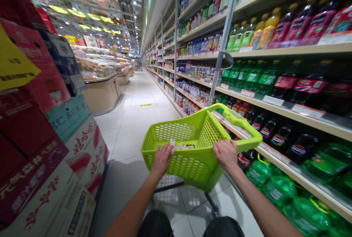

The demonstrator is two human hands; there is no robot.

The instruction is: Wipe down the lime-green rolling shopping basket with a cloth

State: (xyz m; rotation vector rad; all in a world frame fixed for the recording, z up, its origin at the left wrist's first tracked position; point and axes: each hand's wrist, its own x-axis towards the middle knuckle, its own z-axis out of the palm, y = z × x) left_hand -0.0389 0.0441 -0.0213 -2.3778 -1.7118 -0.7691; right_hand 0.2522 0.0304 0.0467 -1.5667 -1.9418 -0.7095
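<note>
A lime-green shopping cart [192, 169] with a perforated plastic basket stands sideways before me in the aisle. My left hand [162, 159] is closed over the near rim, its fingers hooked into the basket. Further right, my right hand [226, 154] grips the same rim close to the corner below the handle [244, 123]. Some small whitish items [180, 145] lie at the basket's bottom beside my left fingers; I cannot make out what they are. Part of the basket floor is hidden by the near wall.
Shelves of bottled drinks [254, 76] line the right side, with large green bottles [277, 189] at the bottom. Stacked drink cartons [85, 156] stand close on the left. Beyond them is a rounded display counter [101, 94]. The white tiled aisle [137, 86] runs ahead.
</note>
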